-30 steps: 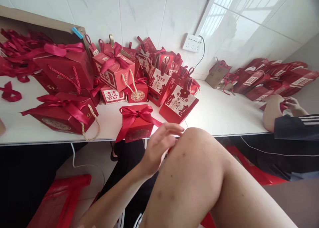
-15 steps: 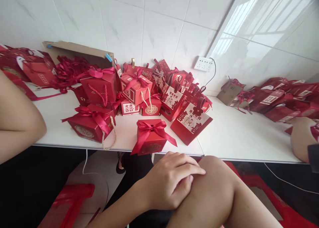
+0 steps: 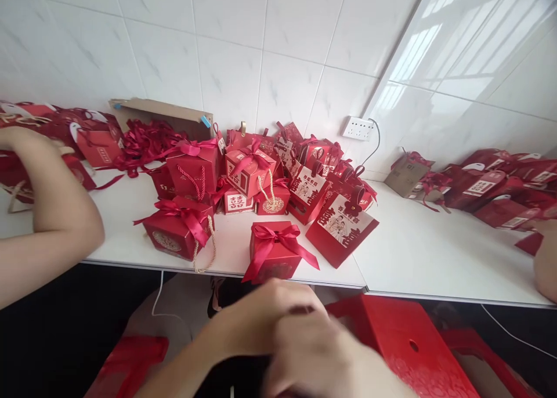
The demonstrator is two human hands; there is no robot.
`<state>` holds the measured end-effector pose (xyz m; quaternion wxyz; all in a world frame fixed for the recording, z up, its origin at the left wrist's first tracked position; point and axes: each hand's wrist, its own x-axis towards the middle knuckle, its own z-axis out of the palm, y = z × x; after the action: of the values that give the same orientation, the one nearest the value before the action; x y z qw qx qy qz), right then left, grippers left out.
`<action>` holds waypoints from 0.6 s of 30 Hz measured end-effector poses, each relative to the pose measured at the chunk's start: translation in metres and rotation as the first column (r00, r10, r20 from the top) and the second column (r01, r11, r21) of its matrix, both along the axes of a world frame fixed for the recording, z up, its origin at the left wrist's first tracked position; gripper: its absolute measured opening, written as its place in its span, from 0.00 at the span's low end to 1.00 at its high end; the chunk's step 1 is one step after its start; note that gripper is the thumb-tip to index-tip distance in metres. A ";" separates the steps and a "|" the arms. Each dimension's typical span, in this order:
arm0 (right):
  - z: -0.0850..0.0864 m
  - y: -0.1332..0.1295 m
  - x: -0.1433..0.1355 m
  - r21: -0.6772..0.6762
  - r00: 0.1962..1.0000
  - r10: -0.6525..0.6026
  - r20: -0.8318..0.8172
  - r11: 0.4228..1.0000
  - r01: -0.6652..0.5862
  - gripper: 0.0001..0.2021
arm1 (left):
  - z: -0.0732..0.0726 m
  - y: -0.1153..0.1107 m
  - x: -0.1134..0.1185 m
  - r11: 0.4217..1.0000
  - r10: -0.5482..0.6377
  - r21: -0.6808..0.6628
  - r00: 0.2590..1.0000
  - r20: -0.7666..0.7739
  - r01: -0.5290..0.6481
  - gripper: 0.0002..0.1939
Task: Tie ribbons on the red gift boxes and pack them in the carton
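Observation:
My left hand is bent at the wrist just before the table's front edge, its fingers mostly hidden. Blurred by motion, my right hand crosses close in front of it. Whether either hand holds anything cannot be made out. Nearest to them, a red gift box tied with a ribbon bow stands at the table edge. To its left is another bow-tied gift box with a cream rope handle. A red gift bag with a printed couple leans at the right.
More gift boxes are piled behind. A cardboard box with red ribbons stands by the tiled wall. A co-worker's arm is at left, another person's arm at right. A red stool stands below the white table.
My right arm has dropped from its raised, bent pose, and my hands have come together, uncovering the red stool. The view has shifted slightly. The left co-worker's forearm shows reaching toward the bags.

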<state>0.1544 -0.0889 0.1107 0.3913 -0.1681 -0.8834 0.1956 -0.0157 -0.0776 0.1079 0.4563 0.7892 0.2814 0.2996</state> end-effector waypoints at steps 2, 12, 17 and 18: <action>0.012 0.013 0.005 -0.060 0.982 -0.171 -0.080 0.984 0.167 0.14 | 0.012 0.005 -0.026 0.943 0.333 -0.043 0.931 0.151 -0.330 0.09; -0.013 0.124 -0.025 -0.609 0.834 -0.510 0.211 0.599 0.520 0.29 | 0.010 0.057 -0.045 0.442 0.892 0.272 0.387 -0.235 -0.855 0.26; -0.017 0.122 -0.033 -0.681 0.898 -0.408 0.165 0.612 0.403 0.27 | 0.007 0.057 -0.042 0.505 0.848 0.176 0.447 -0.285 -0.845 0.23; -0.018 0.120 -0.033 -0.676 0.907 -0.394 0.145 0.630 0.382 0.26 | 0.004 0.057 -0.042 0.506 0.850 0.143 0.464 -0.251 -0.850 0.21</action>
<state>0.1218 0.0314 0.0925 0.3399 -0.4858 -0.6854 0.4227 -0.0581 -0.0203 0.1120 0.2016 0.5785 0.6999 0.3673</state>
